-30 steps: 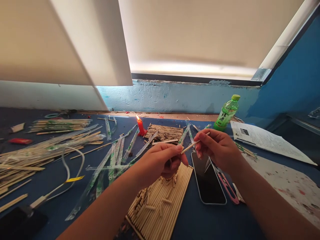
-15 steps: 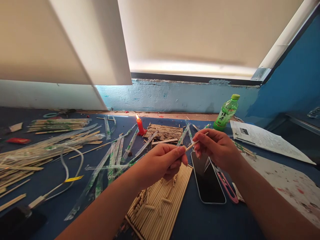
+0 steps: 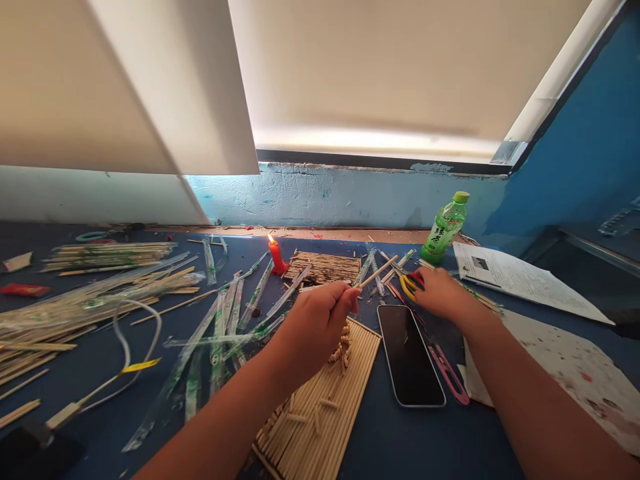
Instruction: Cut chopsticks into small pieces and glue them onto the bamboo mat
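My left hand [image 3: 320,320] is closed around a thin wooden chopstick [image 3: 380,272], which points up and to the right. Below that hand lies a flat panel of chopsticks [image 3: 345,400] set side by side, with short cut pieces [image 3: 317,420] scattered on top. Over to the right, my right hand [image 3: 443,292] has its fingers on the handles of a pair of pliers [image 3: 411,283] with yellow and red grips. The fingertips are partly hidden behind the hand. A phone [image 3: 411,357] lies between the panel and my right forearm.
A lit red candle [image 3: 275,257] stands beside a smaller stick panel [image 3: 325,267]. Plastic wrappers [image 3: 220,333] and chopstick bundles [image 3: 110,257] cover the left, near a white cable [image 3: 117,333]. At right are a green bottle [image 3: 444,227], papers [image 3: 525,280] and a pink cutter [image 3: 450,377].
My right hand has let go of the chopstick and moved right, onto the pliers. My left hand keeps the chopstick and has shifted slightly left. The view has turned a little.
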The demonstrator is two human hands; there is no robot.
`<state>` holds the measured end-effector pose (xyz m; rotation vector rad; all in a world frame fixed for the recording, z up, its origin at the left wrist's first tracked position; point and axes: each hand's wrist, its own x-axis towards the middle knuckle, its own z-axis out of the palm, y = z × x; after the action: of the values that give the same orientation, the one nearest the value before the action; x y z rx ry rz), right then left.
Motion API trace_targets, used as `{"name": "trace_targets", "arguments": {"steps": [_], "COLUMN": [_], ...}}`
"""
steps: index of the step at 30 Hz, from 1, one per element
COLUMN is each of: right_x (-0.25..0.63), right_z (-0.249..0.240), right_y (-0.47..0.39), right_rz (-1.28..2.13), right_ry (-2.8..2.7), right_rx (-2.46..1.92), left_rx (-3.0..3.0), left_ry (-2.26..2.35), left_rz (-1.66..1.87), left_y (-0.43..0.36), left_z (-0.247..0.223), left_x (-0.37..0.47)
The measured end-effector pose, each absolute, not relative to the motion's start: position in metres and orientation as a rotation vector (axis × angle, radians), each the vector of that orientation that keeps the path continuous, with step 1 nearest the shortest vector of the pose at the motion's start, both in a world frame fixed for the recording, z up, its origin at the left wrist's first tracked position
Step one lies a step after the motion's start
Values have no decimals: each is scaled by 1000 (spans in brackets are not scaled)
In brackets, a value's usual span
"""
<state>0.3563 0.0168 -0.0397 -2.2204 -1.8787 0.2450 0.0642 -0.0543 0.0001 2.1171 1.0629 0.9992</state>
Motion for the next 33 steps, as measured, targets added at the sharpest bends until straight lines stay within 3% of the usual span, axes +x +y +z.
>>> {"name": "trace_targets", "arguments": {"steps": [13,16,19,21,33], "right_x": [345,327,311,303,291], "right_z": [-11,0,7,11,19], "right_y": [6,-14,-37,-48,-66], "right_rz": [434,812,1435,1575,1691], "right_ry": [-1780,-1898,-1838,-1830,-1893], "right_rx": [-2055,-1697,-1086,-966,-953], "left_rx": [2389,2423,2431,2431,2535], "left_ry": [1333,1400,1454,1476,1361], "left_rz": [1281,1337,1328,1312,1254], "left_y": [-52,-50,-49,-49,-51], "left_z": [-2,-3,-3,-3,-4], "left_x": [61,59,58,58,61]}}
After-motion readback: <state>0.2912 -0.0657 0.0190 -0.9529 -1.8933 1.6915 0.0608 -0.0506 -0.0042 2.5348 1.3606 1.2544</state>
